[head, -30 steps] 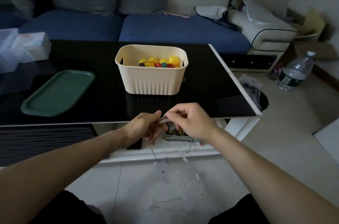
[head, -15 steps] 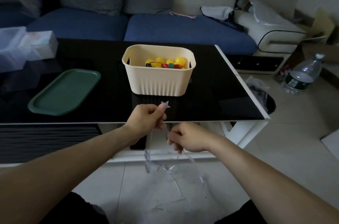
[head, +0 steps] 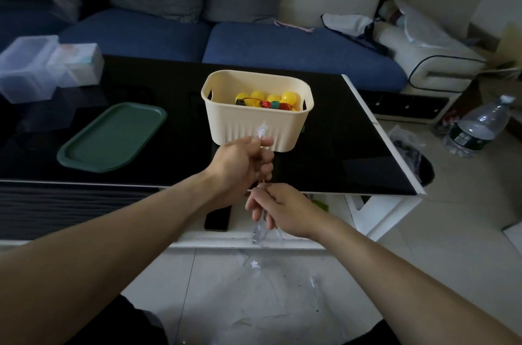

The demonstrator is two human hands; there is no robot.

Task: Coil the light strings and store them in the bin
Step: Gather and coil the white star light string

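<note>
**Clear light string held between both hands at the table's front edge**

The clear light string (head: 262, 227) runs upward from the floor tiles through both hands; one star-shaped bulb (head: 263, 129) stands above the left hand's fingertips, in front of the bin wall; another star lies on the floor below. The left hand (head: 240, 163) is curled around the string, thumb and forefinger pinching it just under the bulb; the right hand (head: 278, 209), directly below and near the left, grips the string with fingers folded around it, loose strands hanging beneath. The cream bin (head: 255, 129) stands on the black table (head: 339, 152), just behind the left hand; inside it lies a coiled string with yellow ball bulbs (head: 267, 98). A green tray (head: 113, 137) lies left of the bin, well apart; clear plastic boxes (head: 42, 67) sit at the table's far left; a water bottle (head: 477, 129) stands on the floor to the right; a blue sofa (head: 282, 47) lies behind.
</note>
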